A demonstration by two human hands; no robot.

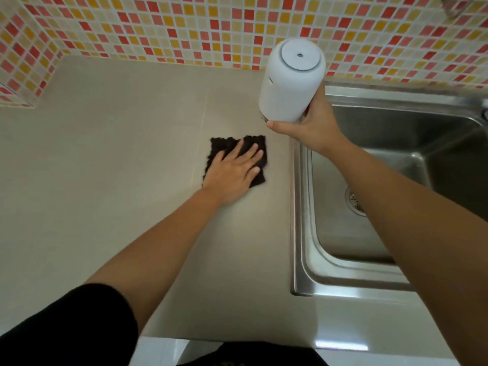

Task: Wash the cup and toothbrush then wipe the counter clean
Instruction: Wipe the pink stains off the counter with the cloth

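Two hands share the work: my left hand (232,173) lies flat with straight fingers, pressing the dark cloth (224,145) onto the counter (118,154), while my right hand (311,125) curls fingers and thumb round the lower end of the white cup (291,83), holding it near upright and clear of the counter, above the strip beside the sink (369,143). From the cloth that strip lies just beyond and to the right, so I judge the left hand nearer to sweep it. No toothbrush is in view.
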